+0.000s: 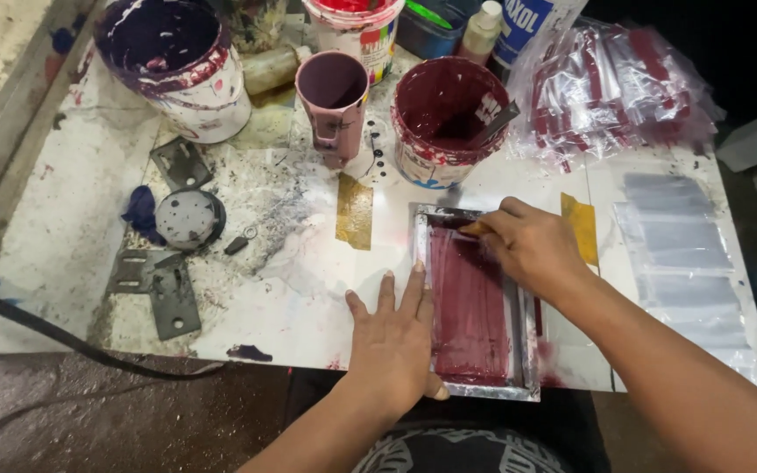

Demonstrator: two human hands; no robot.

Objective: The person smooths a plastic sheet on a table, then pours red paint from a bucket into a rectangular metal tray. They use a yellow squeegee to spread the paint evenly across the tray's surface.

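Note:
A small metal-framed printing screen [527, 350] lies on the white table, its mesh covered in dark red ink [466, 324]. My left hand [392, 337] rests flat on the table and presses against the frame's left edge, fingers spread. My right hand [532, 245] is over the far end of the screen, closed around a small squeegee [475, 228] with a yellowish handle, its blade on the mesh.
Behind the screen stand an open dark red paint can [449, 118], a pink mug [333, 96], and a large purple-stained bucket [177, 61]. Bagged plastic pouches [611, 88] and flat clear sleeves [681, 245] lie right. Metal brackets [164, 293] and a black cable [37, 324] sit left.

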